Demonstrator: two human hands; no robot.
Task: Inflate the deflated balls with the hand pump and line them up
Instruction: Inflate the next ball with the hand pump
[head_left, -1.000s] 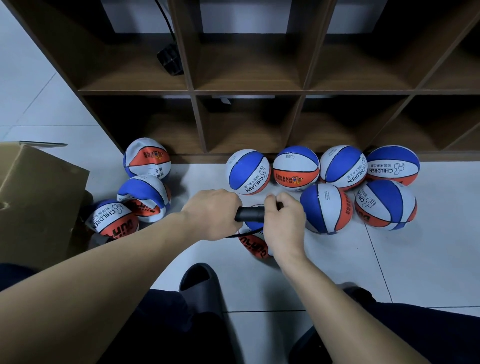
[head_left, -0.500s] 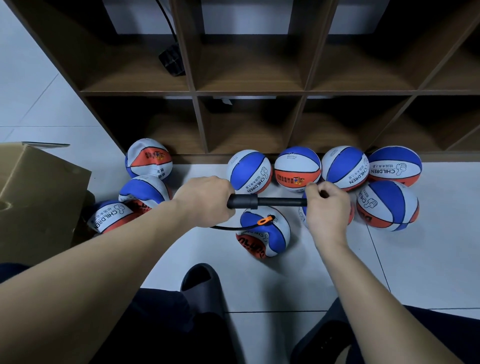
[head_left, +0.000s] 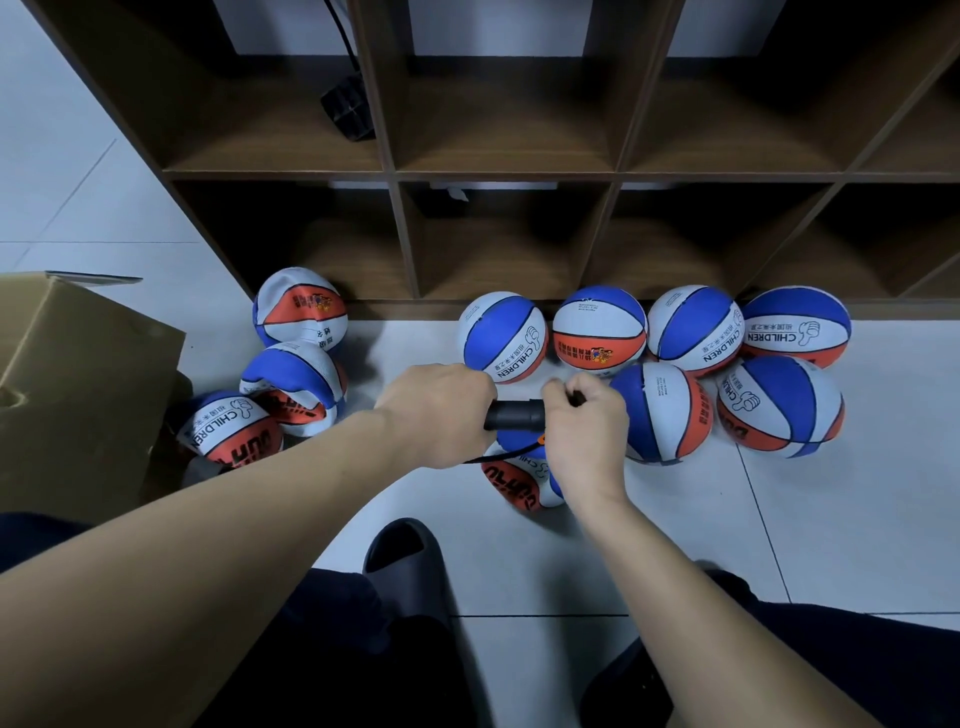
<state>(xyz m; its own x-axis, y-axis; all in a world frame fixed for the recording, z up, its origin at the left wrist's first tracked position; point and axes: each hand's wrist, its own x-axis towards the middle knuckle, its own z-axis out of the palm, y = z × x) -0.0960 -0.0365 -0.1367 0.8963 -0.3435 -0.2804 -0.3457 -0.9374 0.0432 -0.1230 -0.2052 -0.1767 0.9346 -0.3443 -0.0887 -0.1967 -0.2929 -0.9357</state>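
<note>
Before the shelf (head_left: 509, 171), six balls (head_left: 600, 332) lie right, three balls (head_left: 293, 387) left beside the box (head_left: 78, 384), one ball (head_left: 519, 480) nearer, under the pump (head_left: 514, 414).

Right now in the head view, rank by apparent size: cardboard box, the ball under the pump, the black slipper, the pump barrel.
1. Cardboard box, though cut off by the frame edge.
2. Slipper and ball under the pump: unsure, since the hands hide most of the ball and the slipper is nearer the camera.
3. Pump barrel, only partly visible.

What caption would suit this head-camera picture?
Both hands, left and right, grip a black hand pump above a tricolour ball.
</note>
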